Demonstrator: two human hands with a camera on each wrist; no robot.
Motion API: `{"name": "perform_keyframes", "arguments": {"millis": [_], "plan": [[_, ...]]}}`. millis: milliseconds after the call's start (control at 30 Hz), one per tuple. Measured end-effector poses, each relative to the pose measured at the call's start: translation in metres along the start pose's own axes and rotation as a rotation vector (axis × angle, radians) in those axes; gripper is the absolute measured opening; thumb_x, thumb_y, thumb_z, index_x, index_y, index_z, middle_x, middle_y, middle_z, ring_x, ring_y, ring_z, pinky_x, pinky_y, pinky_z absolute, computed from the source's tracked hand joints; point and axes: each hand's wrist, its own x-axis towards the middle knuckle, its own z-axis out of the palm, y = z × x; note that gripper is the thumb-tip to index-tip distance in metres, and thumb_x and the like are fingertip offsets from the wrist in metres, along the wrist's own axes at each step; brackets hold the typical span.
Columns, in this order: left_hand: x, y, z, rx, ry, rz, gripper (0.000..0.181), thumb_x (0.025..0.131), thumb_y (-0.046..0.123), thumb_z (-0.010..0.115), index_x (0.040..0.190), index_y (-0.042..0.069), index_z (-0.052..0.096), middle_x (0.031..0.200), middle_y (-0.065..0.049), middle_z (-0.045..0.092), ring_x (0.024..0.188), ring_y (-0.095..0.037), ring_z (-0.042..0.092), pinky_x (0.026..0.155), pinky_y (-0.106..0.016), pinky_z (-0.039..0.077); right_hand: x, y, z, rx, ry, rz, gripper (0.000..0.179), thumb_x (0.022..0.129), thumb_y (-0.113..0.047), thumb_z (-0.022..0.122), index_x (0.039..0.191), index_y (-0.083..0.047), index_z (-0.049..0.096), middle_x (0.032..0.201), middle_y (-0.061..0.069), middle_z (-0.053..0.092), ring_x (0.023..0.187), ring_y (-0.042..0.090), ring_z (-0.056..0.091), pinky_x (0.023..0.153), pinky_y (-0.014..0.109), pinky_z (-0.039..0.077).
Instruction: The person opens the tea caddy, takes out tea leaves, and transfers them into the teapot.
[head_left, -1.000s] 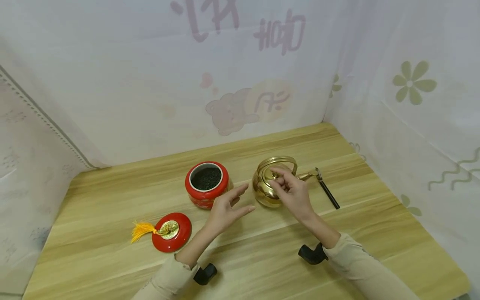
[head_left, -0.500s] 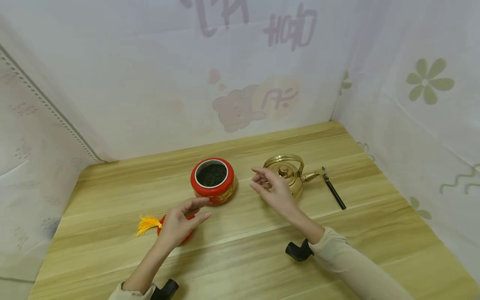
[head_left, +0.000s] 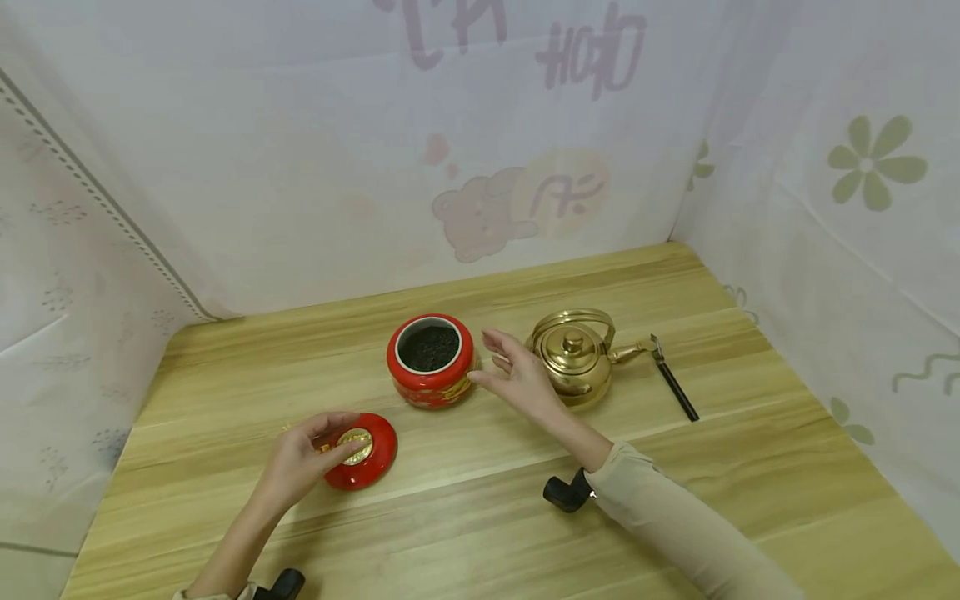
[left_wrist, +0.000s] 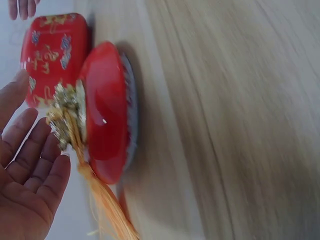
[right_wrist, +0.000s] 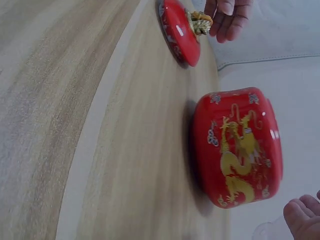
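A red lid (head_left: 381, 454) with a gold knob (left_wrist: 67, 110) and an orange tassel (left_wrist: 107, 202) lies on the table. My left hand (head_left: 294, 462) hovers over its left side, fingers and thumb apart around the knob without gripping it; most of the tassel is hidden in the head view. Behind the lid stands a red jar (head_left: 427, 387), uncovered and filled with dark, loose material that looks like tea leaves. A gold dragon decorates its side in the right wrist view. My right hand (head_left: 525, 387) is held just right of the jar, fingers apart and holding nothing.
A golden kettle (head_left: 588, 379) with a raised handle stands right of my right hand, spout pointing right. By the spout lies a thin black-handled tool (head_left: 678, 392). Printed cloth walls (head_left: 300, 167) enclose the wooden table (head_left: 480, 517) at the back and sides.
My left hand has moved left and toward me, from beside the jar to over the lid. My right hand has moved left from over the kettle to the jar's side. The view has shifted slightly.
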Motion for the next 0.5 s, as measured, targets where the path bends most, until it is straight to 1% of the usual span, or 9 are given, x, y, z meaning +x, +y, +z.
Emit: {"name": "perform_keyframes", "arguments": {"millis": [100,233,333,500], "plan": [[0.000,-0.005,-0.001,0.026,-0.006,0.007,0.037,0.077,0.016,0.078,0.108,0.000,0.067,0.105,-0.011,0.069,0.095,-0.025,0.065,0.078,-0.028,0.056,0.003,0.004,0.004,-0.032,-0.008,0.001,0.073,0.079,-0.012,0.076,0.140,0.003,0.038,0.142,0.021,0.042,0.131,0.031,0.043,0.105,0.038,0.040],[0.000,-0.011,0.000,0.046,-0.018,0.019,0.035,0.074,0.013,0.080,0.105,0.001,0.067,0.103,-0.010,0.070,0.089,-0.019,0.065,0.073,-0.021,0.055,0.007,0.009,0.009,-0.043,-0.021,0.021,0.079,0.078,-0.013,0.077,0.142,0.004,0.034,0.147,0.019,0.037,0.134,0.032,0.037,0.108,0.040,0.037],[0.001,-0.014,0.000,0.066,-0.014,0.041,0.034,0.072,0.010,0.080,0.102,0.000,0.068,0.100,-0.011,0.070,0.087,-0.017,0.066,0.072,-0.022,0.056,0.011,0.013,0.013,-0.055,-0.031,0.040,0.084,0.077,-0.015,0.078,0.144,0.004,0.031,0.148,0.019,0.034,0.136,0.032,0.035,0.108,0.041,0.036],[0.001,-0.017,0.000,0.115,-0.009,0.042,0.030,0.070,0.011,0.082,0.097,0.003,0.069,0.096,-0.007,0.069,0.083,-0.016,0.065,0.071,-0.022,0.056,0.019,0.019,0.018,-0.069,-0.057,0.050,0.090,0.075,-0.017,0.080,0.145,0.004,0.028,0.149,0.020,0.032,0.137,0.031,0.032,0.109,0.042,0.035]]}}
